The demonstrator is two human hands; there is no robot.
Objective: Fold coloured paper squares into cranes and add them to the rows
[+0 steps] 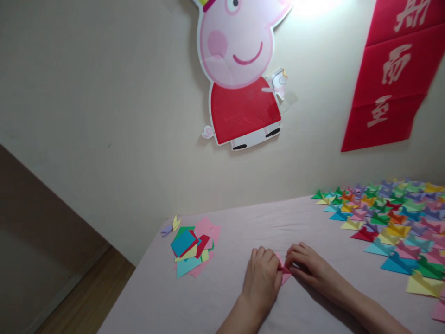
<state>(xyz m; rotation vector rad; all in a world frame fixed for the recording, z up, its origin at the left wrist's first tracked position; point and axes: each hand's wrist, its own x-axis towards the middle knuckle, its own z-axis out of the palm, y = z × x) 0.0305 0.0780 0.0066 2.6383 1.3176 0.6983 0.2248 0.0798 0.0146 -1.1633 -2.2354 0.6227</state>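
Note:
My left hand and my right hand meet over a small pink piece of folded paper lying on the pink tablecloth. Both hands have their fingers curled and pinched onto the paper, which is mostly hidden beneath them. A stack of loose coloured paper squares lies to the left of my hands. To the right spreads a large field of folded paper figures in many colours.
Two small folded figures, one yellow and one purple, sit beside the paper stack. The table's left edge drops to a wooden floor. On the wall behind hang a cartoon pig cutout and a red banner.

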